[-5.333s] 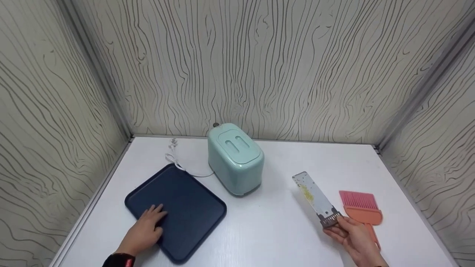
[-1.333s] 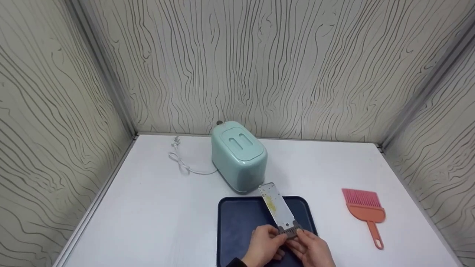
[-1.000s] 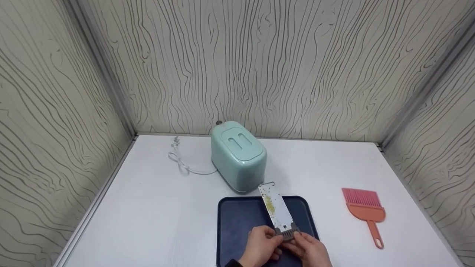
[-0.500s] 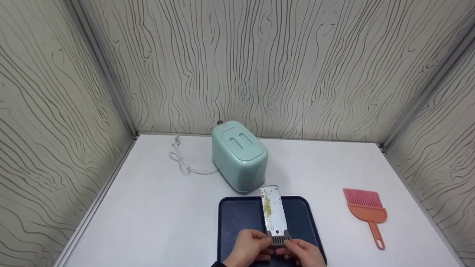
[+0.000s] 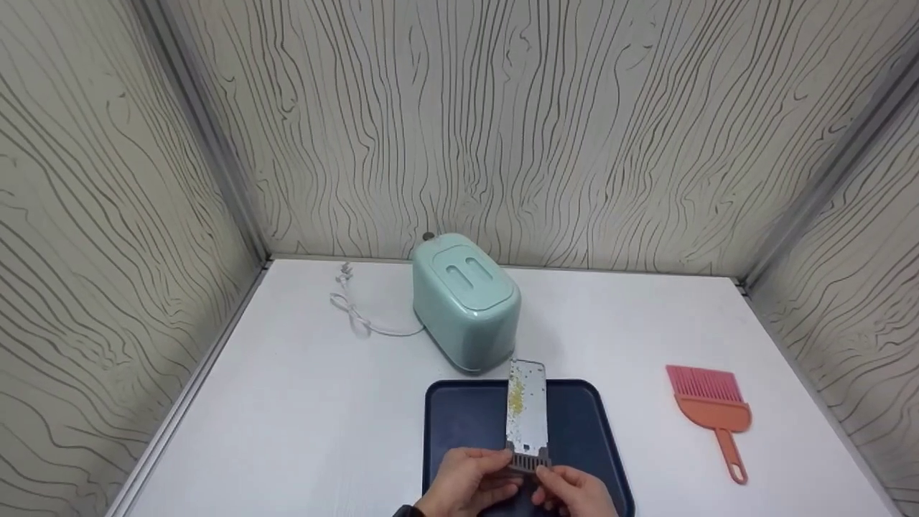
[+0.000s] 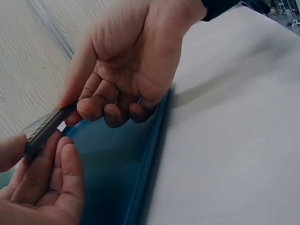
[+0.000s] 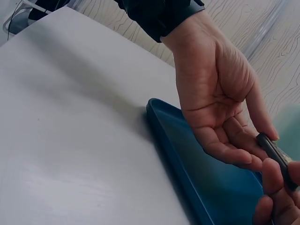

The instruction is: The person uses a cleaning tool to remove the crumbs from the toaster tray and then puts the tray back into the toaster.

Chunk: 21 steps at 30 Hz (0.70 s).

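My left grip (image 5: 470, 480) — the person's bare left hand — pinches the nine-o'clock end of the grey slatted handle (image 5: 528, 463). My right grip (image 5: 574, 492) pinches the three-o'clock end, thumb and fingers parted only by the handle's thickness in both. The handle's metal plate (image 5: 531, 416) points to twelve o'clock above the dark blue tray (image 5: 467, 416), yellow specks along its nine-o'clock side. I can't tell whether its far end touches the mint toaster (image 5: 467, 305). From the tray, that toaster sits at eleven, white cord (image 5: 393, 334) trailing toward ten; the pink-bristled brush (image 5: 714, 413) lies at three — all on the white table (image 5: 301, 402).
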Each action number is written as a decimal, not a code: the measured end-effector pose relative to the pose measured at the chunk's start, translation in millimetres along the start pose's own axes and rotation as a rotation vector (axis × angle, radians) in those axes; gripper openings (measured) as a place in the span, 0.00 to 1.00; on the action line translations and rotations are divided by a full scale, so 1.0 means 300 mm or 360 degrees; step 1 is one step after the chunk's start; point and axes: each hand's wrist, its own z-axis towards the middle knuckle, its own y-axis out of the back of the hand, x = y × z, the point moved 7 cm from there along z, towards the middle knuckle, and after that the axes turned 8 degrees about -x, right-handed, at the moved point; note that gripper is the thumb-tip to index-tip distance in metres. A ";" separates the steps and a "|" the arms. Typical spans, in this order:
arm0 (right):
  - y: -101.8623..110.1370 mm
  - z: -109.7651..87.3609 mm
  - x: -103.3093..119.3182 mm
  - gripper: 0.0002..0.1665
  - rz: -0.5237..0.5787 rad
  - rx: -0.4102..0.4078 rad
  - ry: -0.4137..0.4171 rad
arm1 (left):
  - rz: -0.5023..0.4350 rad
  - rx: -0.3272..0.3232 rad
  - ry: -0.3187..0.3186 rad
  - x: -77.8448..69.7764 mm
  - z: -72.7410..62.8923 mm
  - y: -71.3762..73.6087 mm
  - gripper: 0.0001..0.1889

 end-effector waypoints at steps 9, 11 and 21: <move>-0.024 0.008 0.015 0.19 0.0090 -0.0014 -0.0030 | -0.0120 0.0043 -0.0066 -0.023 0.014 -0.015 0.12; -0.029 0.010 0.020 0.18 0.0119 -0.0021 -0.0038 | -0.0146 0.0043 -0.0087 -0.026 0.018 -0.017 0.11; -0.065 0.016 0.033 0.18 0.0122 -0.0034 -0.0063 | -0.0158 -0.0084 -0.0208 -0.034 0.034 -0.009 0.12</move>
